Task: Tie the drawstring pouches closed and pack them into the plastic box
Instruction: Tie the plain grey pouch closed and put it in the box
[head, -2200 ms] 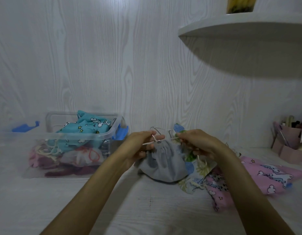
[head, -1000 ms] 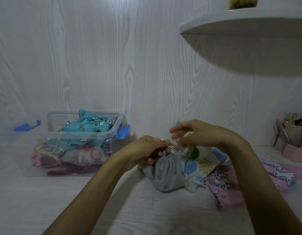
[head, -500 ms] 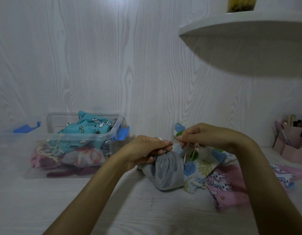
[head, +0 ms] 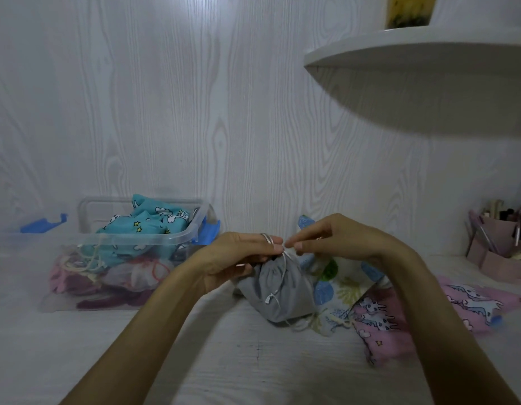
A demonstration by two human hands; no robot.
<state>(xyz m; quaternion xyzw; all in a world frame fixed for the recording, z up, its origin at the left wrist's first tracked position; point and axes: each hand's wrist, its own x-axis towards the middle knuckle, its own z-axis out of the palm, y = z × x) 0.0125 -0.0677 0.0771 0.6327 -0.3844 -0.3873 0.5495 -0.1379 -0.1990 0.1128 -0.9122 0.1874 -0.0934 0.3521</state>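
Item under work: grey pouch (head: 282,290), soft plain cloth, neck gathered, resting on the tabletop (head: 253,361) between the plastic box (head: 142,239) and the unpacked pouches.
Left hand (head: 238,258): grip closed on the gathered neck, the cord (head: 278,283) looped over a finger.
Right hand (head: 326,238): fingertips pinch the cord just beside the left hand, at the knot.
Cord: thin, pale, smooth; one knotted end hangs down the pouch front.
Handling judgement: light, limp, no fixed shape; best held by the bunched neck; the slick cord may slip before the knot is snug.
Plastic box: clear, rigid, blue latches, lid off; teal printed pouch (head: 148,226) heaped on top of others inside.
Awaiting tying: leaf-print pouch (head: 344,285) and pink printed pouch (head: 379,325), flat on the tabletop to the right.
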